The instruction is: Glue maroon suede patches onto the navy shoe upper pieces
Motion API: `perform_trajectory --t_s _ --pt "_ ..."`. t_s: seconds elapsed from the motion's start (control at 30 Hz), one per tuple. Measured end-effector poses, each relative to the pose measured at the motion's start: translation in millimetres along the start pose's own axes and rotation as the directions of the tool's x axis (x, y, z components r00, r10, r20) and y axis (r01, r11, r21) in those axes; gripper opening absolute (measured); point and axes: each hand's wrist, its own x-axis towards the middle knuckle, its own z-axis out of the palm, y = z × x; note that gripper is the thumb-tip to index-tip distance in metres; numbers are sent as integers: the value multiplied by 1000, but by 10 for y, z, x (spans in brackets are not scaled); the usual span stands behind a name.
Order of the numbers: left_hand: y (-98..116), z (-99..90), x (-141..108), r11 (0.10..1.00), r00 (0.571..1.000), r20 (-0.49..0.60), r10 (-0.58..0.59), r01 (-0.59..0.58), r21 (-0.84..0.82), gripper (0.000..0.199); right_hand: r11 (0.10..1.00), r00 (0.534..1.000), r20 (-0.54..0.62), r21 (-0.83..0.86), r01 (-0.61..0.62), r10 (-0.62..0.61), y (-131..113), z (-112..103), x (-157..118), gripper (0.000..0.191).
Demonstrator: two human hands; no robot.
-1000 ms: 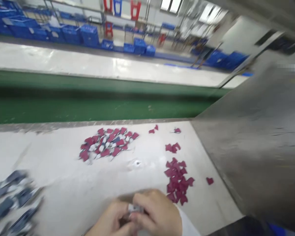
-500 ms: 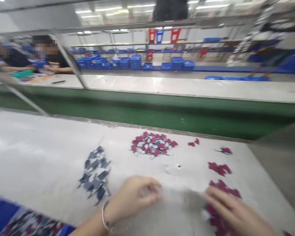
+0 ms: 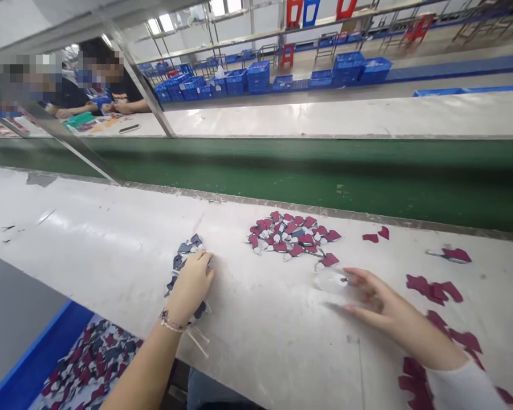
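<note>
The left hand (image 3: 191, 286) lies over a small heap of blue-grey pieces (image 3: 183, 248), fingers together and curled down, though whether it pinches anything cannot be told from this view. A beaded bracelet (image 3: 171, 322) circles the wrist, and the forearm rises from the bottom edge toward the upper right. The heap's long axis runs roughly from upper right to lower left, and the hand covers its middle, with pieces showing above and below. The right hand (image 3: 392, 304) is spread open, its fingers (image 3: 359, 276) pointing left and touching nothing, just beside a clear plastic scrap (image 3: 331, 281). A white sleeve (image 3: 464, 385) covers that wrist. Above and between the hands, a pile of red-and-white pieces (image 3: 293, 236) sits on the white table (image 3: 89, 228). Loose dark red pieces (image 3: 435, 289) lie in clusters at the right of the frame, some beneath the right forearm. At lower left, a blue-rimmed tray (image 3: 38, 353) holds mixed pieces (image 3: 88, 364). Past the table's far edge runs a green conveyor belt (image 3: 282, 165). At upper left two co-workers (image 3: 115, 80) sit at a far table, and blue crates (image 3: 256, 80) stand in rows across the top of the frame.
</note>
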Motion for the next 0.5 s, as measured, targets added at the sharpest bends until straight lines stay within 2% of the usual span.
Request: perform_trajectory --t_s 0.1,0.17,0.23,0.27,0.33,0.37,0.4,0.43,0.5 --pt "99 -24 50 995 998 16 58 -57 -82 17 993 999 13 108 41 -42 -119 203 22 67" --pt "250 -53 58 984 994 25 106 -101 -145 15 983 998 34 180 45 -52 -194 228 7 58" --pt "456 -74 41 927 986 69 150 -116 -357 12 965 997 55 258 40 -56 -242 153 -87 49" --pt "573 -72 30 833 976 123 179 -84 -547 11 955 997 59 294 38 -57 -252 90 -158 44" --pt "810 -21 19 493 923 261 282 94 -865 15 932 997 40 359 50 -69 -239 -56 -312 40" --pt "922 30 23 322 877 327 352 215 -922 19 923 997 22 380 61 -75 -220 -126 -379 40" --pt "1022 95 34 198 831 372 414 317 -928 21 911 996 -1 404 79 -85 -196 -187 -431 41" --pt "1109 172 50 119 790 403 462 395 -911 23 894 995 -30 436 100 -97 -169 -236 -468 44" --pt "1232 334 84 42 745 429 511 477 -878 26 850 990 -85 507 140 -112 -119 -296 -497 45"
